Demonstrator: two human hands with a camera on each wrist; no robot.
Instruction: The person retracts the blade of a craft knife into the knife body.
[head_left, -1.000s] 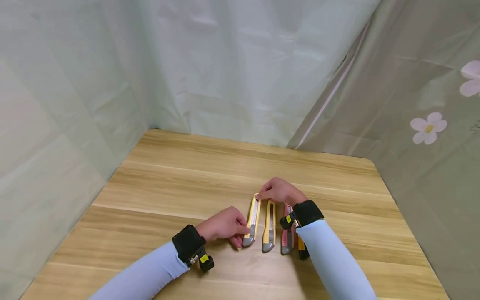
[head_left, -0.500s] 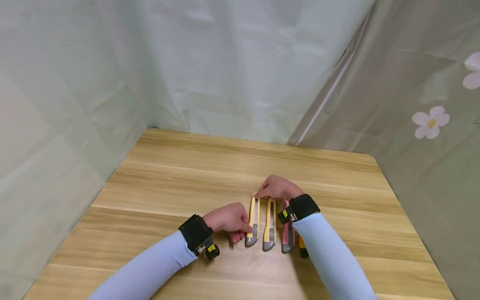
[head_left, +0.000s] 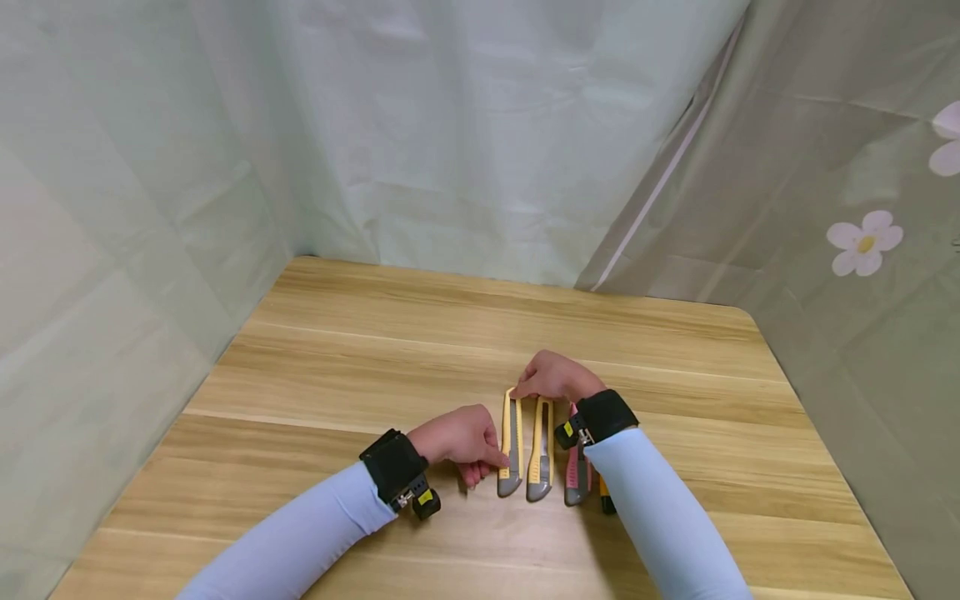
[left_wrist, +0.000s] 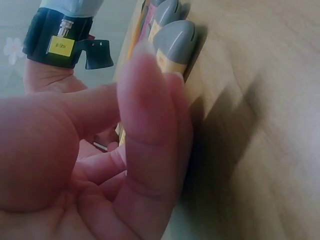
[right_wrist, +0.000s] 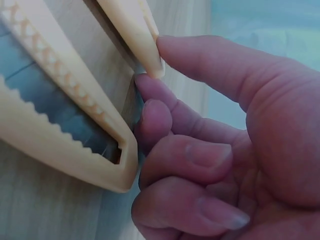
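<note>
Between my two hands lies the leftmost yellow utility knife (head_left: 510, 482), its grey end toward me. My left hand (head_left: 461, 437) pinches it near the grey end, its other fingers curled beneath; in the left wrist view those fingers (left_wrist: 150, 115) hide the contact. At the far tip my right hand (head_left: 558, 377) pinches the same utility knife, its thumb (right_wrist: 200, 57) on the yellow body. A second yellow utility knife (head_left: 540, 467) lies just to the right. Beyond it is a pink utility knife (head_left: 573, 479), partly covered by my right wrist.
A yellow-and-black knife end (head_left: 607, 497) shows beside my right sleeve, mostly hidden. Everything lies on a wood-grain table (head_left: 360, 333). Pale cloth (head_left: 465, 150) hangs behind it and at both sides, with white flowers on the right (head_left: 865, 243).
My left hand has shifted right, and the leftmost utility knife's grey end has swung right, so it lies straighter beside the second one. My right hand stays at its tip.
</note>
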